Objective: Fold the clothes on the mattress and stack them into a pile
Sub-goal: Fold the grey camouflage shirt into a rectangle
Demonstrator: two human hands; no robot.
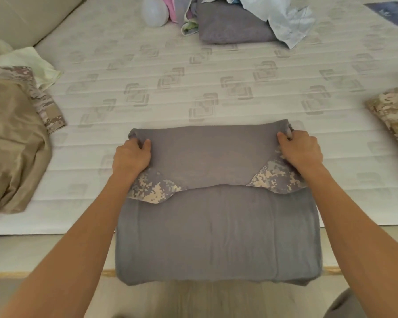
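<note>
A grey shirt with digital-camouflage sleeves [216, 203] lies partly folded at the near edge of the white quilted mattress [193, 88], its lower part hanging over the edge. My left hand [131, 157] grips the far left corner of the fold. My right hand [299, 150] grips the far right corner. Both camouflage sleeves are tucked in under the grey panel, and each shows below a hand.
A tan garment with camouflage sleeves [14, 143] and a pale yellow cloth [32, 60] lie at the left. A camouflage piece [393, 115] is at the right edge. At the back sit a folded grey garment [230, 26], light blue cloth [283, 17] and a translucent plastic object [153, 11].
</note>
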